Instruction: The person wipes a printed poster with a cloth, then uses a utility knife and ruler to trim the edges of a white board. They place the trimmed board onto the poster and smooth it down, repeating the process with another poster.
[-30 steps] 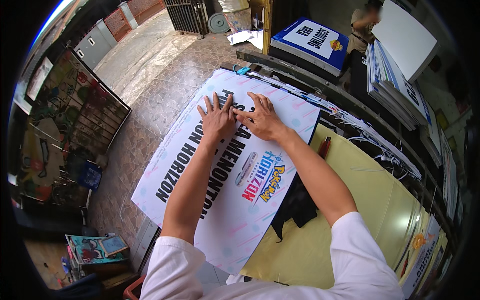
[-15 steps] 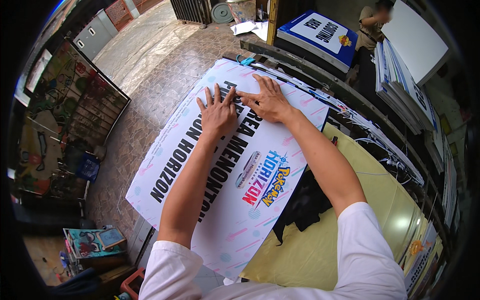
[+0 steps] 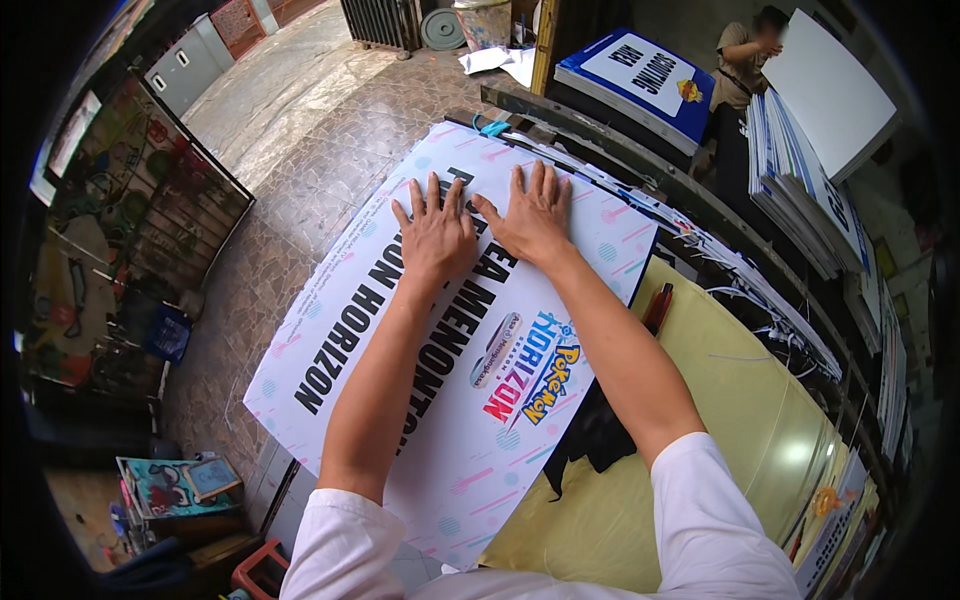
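Note:
A large white printed signboard (image 3: 520,450) with bold black lettering, a colourful logo and pastel dashes and dots lies slanted in front of me. Flat on its far half rests my left hand (image 3: 436,238), fingers spread over the lettering. My right hand (image 3: 533,222) presses on the board just to the right, its fingers pointing away from me and its thumb stretched toward the left hand. Neither hand holds anything. A black cloth (image 3: 592,440) shows from under the board's right edge, on a yellowish sheet-covered table (image 3: 720,480).
A red-and-black cutter-like tool (image 3: 659,308) lies by the board's right edge. Blue-and-white boards (image 3: 640,85) are stacked at the far right, beside upright panels (image 3: 800,185). A person (image 3: 745,60) sits behind them. A red plastic stool (image 3: 262,568) stands at the lower left.
My right hand has slid a little toward me and straightened its fingers. The left hand stays nearly in place. More of the red-and-black tool shows beside my right forearm.

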A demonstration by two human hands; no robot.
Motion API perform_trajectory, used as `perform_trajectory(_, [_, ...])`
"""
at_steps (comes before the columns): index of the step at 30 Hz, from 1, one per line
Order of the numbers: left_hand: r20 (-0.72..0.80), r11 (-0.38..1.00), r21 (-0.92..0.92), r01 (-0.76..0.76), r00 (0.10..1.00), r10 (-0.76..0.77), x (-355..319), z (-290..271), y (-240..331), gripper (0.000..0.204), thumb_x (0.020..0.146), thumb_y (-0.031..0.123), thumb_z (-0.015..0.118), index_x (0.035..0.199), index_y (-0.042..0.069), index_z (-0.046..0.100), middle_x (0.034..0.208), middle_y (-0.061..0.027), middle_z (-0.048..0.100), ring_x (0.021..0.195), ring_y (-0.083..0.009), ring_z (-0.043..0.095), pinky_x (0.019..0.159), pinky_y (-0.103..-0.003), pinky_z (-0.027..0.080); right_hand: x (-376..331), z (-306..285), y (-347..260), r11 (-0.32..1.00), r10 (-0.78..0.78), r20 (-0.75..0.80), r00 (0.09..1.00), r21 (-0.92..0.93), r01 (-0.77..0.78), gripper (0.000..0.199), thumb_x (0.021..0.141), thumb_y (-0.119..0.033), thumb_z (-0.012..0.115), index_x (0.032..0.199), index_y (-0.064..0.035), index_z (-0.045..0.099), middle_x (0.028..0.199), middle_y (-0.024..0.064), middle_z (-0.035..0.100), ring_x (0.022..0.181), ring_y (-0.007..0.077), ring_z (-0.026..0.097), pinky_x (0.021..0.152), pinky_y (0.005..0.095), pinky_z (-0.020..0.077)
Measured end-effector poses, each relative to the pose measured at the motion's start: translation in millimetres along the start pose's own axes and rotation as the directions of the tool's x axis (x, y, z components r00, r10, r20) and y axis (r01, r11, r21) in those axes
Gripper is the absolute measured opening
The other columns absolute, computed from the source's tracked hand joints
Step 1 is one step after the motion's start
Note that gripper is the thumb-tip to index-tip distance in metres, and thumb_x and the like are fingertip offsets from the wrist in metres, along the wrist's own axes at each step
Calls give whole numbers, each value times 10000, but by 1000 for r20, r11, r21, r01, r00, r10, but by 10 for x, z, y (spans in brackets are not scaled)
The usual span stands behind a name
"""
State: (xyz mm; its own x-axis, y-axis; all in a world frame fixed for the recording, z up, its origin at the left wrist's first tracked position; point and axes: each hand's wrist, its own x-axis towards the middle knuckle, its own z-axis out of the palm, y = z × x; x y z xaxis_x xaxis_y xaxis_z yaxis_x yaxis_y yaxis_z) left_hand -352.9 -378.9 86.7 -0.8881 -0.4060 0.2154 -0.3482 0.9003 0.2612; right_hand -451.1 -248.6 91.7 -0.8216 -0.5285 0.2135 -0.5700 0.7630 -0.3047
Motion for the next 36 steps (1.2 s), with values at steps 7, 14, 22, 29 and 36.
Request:
perform_trajectory(7, [-24,998,59,-18,1000,20,22,64,-28,633,1051,362,351,1604,55,357,1687,-218,261,1572,-464,146,1228,-687,75,45,-13,-49,998,-58,81,995,-6,59,896,1000,-724,340,1607,-65,354,1656,341,199,1575,468,89,1240,656,-3])
perform_trajectory(14, [27,999,48,11,1000,-12,13,-15,18,623,1063,351,360,1606,47,336,1696,-197,241,1576,-449,140,1245,-658,96,-25,-17,7,980,-200,87,976,18,199,747,1014,-709,342,1574,-230,462,1663,323,202,1568,474,111,1241,660,19])
perform_trajectory(22, [-69,1000,4,-23,997,23,25,87,-93,636,1022,288,436,1549,-64,388,1665,-211,321,1569,-428,204,1247,-634,130,-71,-55,61,917,-399,98,912,66,394,547,1051,-639,348,1505,-400,539,1690,240,199,1576,426,106,1251,639,47])
perform_trajectory(29, [-74,999,11,-38,997,39,-2,77,-96,631,1010,250,412,1567,-42,365,1676,-207,297,1568,-433,198,1255,-624,115,79,-74,74,948,-315,105,943,-4,317,544,1047,-675,311,1490,-454,537,1704,237,156,1585,426,77,1258,610,65])
perform_trajectory(36, [-66,1000,-9,-30,997,29,-12,59,-90,634,1016,269,414,1568,-39,365,1677,-201,298,1570,-425,196,1255,-623,109,100,-15,87,969,-246,-13,969,-3,246,496,1040,-634,428,1430,-398,624,1675,274,228,1552,465,167,1265,554,132])
